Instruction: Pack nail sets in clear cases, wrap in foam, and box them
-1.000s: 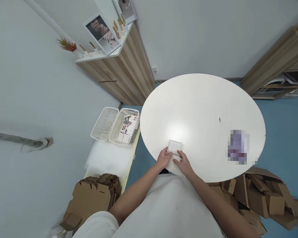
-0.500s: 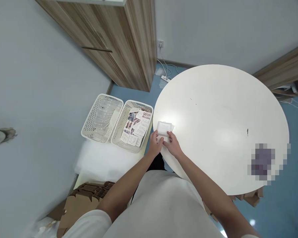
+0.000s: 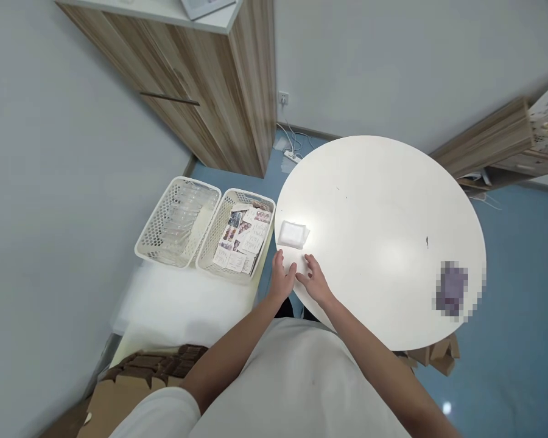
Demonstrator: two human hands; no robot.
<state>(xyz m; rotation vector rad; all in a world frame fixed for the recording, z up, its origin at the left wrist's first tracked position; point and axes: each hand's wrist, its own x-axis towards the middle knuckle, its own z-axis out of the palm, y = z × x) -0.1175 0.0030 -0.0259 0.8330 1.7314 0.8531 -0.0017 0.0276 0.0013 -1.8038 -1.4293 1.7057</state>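
Observation:
A small flat white packet [image 3: 293, 235], with a clear-looking wrap edge at its right, lies near the left rim of the round white table [image 3: 374, 188]. Just below it, my left hand [image 3: 282, 277] has its fingers apart and holds nothing. My right hand [image 3: 315, 280] is likewise open, thumb turned toward the left hand, a short way below the packet. Neither hand touches the packet. What exactly is inside the wrap I cannot make out.
Left of the table stand a white basket [image 3: 251, 277] of printed cards and another basket [image 3: 141, 246] with clear plastic pieces. Folded brown cardboard [image 3: 123, 395] is at lower left. A wood-grain cabinet [image 3: 251, 91] stands behind. A blurred purple patch [image 3: 452, 287] shows at the table's right.
Both hands have let go of the white packet and drawn back toward my body, fingers spread. The packet stays on the table. The view has shifted slightly right and up.

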